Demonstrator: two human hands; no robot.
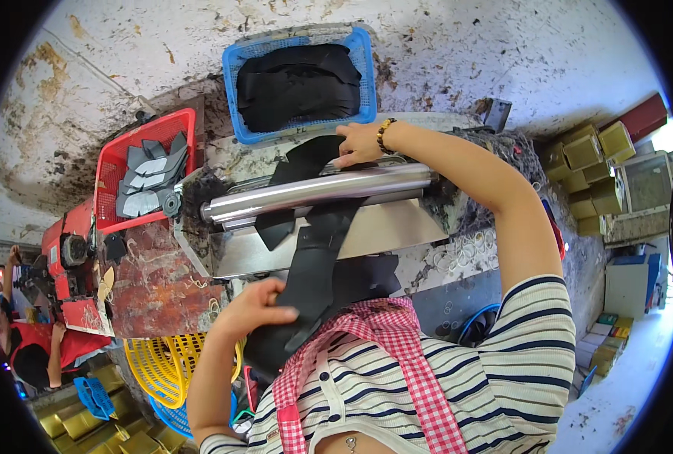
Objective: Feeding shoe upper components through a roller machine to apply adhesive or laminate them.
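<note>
Black pieces point(310, 280) at the metal roller point(317, 194)

Your left hand point(255, 309) is gripping the black pieces on the near side of the metal roller. Your right hand point(361, 144) is touching a far black piece point(314, 155) behind it; whether you are pinching it, I cannot tell. A blue basket point(231, 87) is standing beyond, a red basket point(108, 181) to the left

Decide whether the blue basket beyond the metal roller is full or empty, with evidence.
Not empty: black pieces spread nearly wall to wall inside the blue basket; how deep, I cannot tell.
</note>
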